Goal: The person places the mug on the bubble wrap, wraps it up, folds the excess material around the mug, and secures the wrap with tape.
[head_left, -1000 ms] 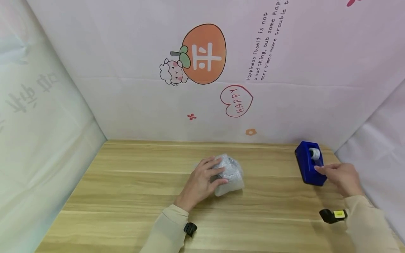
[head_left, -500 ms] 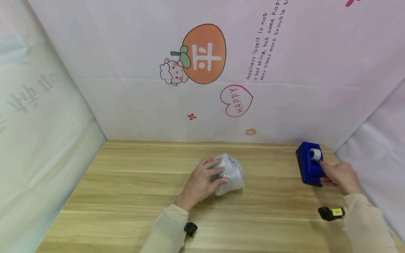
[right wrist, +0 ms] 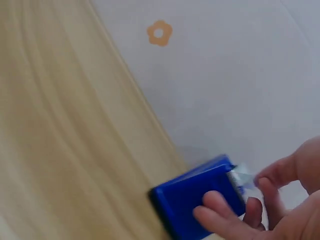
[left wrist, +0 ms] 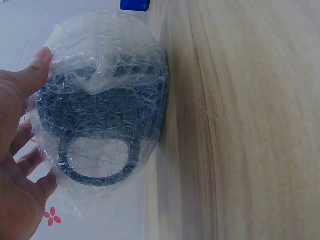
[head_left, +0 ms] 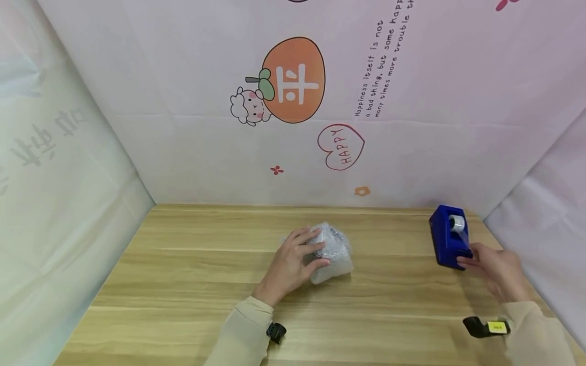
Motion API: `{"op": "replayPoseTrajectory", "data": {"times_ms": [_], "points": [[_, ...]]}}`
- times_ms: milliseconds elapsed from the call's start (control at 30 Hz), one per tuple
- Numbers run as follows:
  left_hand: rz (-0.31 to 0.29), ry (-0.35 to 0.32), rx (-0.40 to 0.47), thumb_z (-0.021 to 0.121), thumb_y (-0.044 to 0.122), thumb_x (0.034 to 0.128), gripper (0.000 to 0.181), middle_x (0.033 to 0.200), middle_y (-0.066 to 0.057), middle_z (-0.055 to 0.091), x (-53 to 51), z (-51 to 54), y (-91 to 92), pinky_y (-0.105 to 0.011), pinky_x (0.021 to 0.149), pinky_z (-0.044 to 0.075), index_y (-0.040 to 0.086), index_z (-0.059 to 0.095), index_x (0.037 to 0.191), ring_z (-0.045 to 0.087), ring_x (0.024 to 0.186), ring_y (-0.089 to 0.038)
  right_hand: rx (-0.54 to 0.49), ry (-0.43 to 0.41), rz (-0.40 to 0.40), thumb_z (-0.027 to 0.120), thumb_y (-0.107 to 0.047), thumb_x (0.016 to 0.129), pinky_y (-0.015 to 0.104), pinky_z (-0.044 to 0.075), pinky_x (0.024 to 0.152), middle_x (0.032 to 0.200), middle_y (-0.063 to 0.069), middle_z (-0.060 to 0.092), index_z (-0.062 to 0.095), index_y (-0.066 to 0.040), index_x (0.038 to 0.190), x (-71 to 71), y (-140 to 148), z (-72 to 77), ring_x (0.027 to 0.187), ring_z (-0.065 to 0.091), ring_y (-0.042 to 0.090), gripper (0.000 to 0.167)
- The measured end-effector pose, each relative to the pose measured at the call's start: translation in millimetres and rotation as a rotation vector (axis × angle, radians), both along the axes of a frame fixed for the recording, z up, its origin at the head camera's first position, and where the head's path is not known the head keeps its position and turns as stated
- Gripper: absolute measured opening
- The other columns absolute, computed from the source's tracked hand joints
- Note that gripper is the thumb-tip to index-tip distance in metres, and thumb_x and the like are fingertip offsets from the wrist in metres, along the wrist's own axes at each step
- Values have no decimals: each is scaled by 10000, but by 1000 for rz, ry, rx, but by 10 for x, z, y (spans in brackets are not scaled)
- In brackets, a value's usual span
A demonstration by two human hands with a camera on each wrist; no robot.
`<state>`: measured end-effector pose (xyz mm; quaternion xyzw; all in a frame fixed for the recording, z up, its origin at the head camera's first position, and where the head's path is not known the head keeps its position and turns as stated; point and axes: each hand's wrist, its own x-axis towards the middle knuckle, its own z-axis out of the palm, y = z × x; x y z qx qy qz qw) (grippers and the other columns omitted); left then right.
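Observation:
A dark mug wrapped in bubble wrap (head_left: 336, 259) stands on the table; its handle shows through the wrap in the left wrist view. My left hand (head_left: 287, 262) holds it from the left side, thumb and fingers spread around the wrap. Far to the right is a blue tape dispenser (head_left: 440, 239) with a roll of clear tape (head_left: 457, 223). At its front end my right hand (head_left: 501, 269) pinches the tape's free end (right wrist: 244, 176) between thumb and finger. In the right wrist view, other fingers of that hand lie against the dispenser's side.
The wooden table (head_left: 192, 284) meets a printed white sheet (head_left: 206, 152) along its back edge. More sheeting hangs at the left (head_left: 78, 203) and right (head_left: 549, 203). The dispenser stands near the back right corner.
My right hand has worked around the dispenser's front, and a strip of tape now runs from the roll toward its fingers. The left hand and the wrapped mug have stayed put.

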<state>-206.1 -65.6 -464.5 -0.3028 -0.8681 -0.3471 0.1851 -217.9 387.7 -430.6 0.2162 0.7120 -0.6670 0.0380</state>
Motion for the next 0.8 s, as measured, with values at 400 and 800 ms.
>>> {"op": "replayPoseTrajectory", "data": {"times_ms": [400,800], "points": [[7,28,12,789,369,869,443,1425,-105,590,2,-12,6,-442,1140,388,72,749,1196,481,1377,-320,-206,84,-184,479,-35,1026,284,612,701,749,57,623,511,64,959,103,-166,-71,670,734,161,124],[12,20,25,795,369,864,449,1430,-91,589,7,-35,15,-455,1141,386,79,746,1203,467,1388,-323,-360,216,-341,459,-4,1031,220,588,750,745,25,712,684,-47,747,219,-383,-161,731,735,99,365]]}}
